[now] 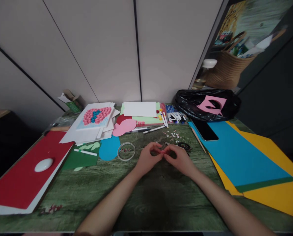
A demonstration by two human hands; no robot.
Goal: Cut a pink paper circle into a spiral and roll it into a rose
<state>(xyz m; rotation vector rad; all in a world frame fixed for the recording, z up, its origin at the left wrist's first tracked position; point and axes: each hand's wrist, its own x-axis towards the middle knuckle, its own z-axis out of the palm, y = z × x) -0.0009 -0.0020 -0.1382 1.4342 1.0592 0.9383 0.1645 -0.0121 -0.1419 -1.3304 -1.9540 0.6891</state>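
My left hand point(150, 157) and my right hand point(179, 159) meet above the middle of the table, thumbs and fingers pinched together. Between the fingertips is a small pink paper piece point(163, 152), held from both sides; its exact shape is too small to tell. Just behind my right hand lie scissors point(184, 146) with black handles, partly hidden by the hand. A roll of clear tape point(126, 151) lies flat to the left of my left hand. Beyond the hands, small white and pink paper scraps point(173, 135) are scattered on the table.
At left, a picture with pink and blue paper balls point(96, 116) tops white sheets; red paper point(18, 167) carries a white oval object point(43, 165). Blue paper point(242, 154), a phone point(205, 130) and a black plastic bag point(185, 105) occupy the right. Markers point(154, 129) lie behind.
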